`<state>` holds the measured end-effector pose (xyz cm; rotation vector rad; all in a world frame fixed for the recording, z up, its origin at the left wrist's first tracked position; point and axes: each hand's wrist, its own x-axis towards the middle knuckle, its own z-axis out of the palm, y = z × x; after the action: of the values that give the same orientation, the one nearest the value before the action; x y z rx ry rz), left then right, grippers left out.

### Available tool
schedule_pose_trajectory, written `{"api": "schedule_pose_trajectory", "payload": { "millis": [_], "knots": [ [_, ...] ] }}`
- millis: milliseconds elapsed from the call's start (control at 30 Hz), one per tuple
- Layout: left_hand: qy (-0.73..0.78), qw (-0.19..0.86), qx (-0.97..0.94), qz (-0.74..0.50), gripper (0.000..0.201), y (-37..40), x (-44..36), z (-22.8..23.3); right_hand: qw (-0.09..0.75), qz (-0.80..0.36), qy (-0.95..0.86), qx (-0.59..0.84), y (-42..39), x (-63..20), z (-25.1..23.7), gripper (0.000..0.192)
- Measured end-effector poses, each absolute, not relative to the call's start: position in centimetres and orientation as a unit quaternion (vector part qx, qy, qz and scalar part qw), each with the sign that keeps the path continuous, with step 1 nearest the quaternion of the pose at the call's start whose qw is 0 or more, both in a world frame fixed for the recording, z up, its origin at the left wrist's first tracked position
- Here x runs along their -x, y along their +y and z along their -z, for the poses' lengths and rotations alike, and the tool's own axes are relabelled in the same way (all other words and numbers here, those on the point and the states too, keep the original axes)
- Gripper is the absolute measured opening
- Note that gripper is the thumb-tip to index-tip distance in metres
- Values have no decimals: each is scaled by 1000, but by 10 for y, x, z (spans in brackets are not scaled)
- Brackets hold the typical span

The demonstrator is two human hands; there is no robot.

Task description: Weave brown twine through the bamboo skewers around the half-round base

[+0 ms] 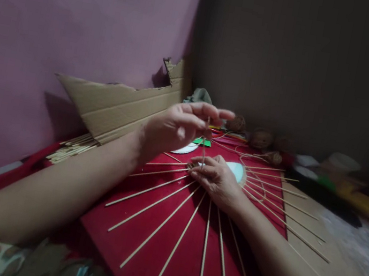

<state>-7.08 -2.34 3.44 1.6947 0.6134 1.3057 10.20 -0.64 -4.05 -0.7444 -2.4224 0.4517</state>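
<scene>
My left hand (pixel 177 127) is raised above the work and pinches a thin strand of jute twine (pixel 204 144) that runs down to the hub. My right hand (pixel 216 178) lies flat on a pale round disc (pixel 238 170), pressing it onto the red sheet (pixel 181 256). Several thin wooden sticks (pixel 157 228) fan out from the disc like spokes. The disc's centre is hidden under my right hand.
A torn cardboard piece (pixel 119 102) leans on the pink wall at the left, with loose sticks (pixel 72 147) at its foot. Twine balls (pixel 261 138), a white plate (pixel 186 148), green paper (pixel 202 141) and blurred clutter (pixel 341 180) lie behind and at the right.
</scene>
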Motion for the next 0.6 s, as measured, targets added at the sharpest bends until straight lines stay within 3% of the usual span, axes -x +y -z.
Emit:
{"api": "schedule_pose_trajectory", "payload": {
  "millis": [133, 333, 400, 500, 600],
  "knots": [
    [358, 357, -700, -504, 31, -7, 95, -38, 273, -168, -905, 279, -7, -102, 38, 17],
    [641, 64, -630, -434, 40, 13, 113, -28, 322, -258, -863, 290, -7, -104, 36, 14],
    [667, 47, -650, -360, 25, 12, 112, -29, 347, -314, -829, 306, -8, -106, 36, 15],
    [663, 130, -706, -211, 10, 7, 113, -32, 368, -375, -777, 346, -8, -109, 36, 19],
    [673, 67, -700, -230, 10, 4, 120, -29, 370, -429, -736, 370, -9, -112, 35, 26]
  ]
}}
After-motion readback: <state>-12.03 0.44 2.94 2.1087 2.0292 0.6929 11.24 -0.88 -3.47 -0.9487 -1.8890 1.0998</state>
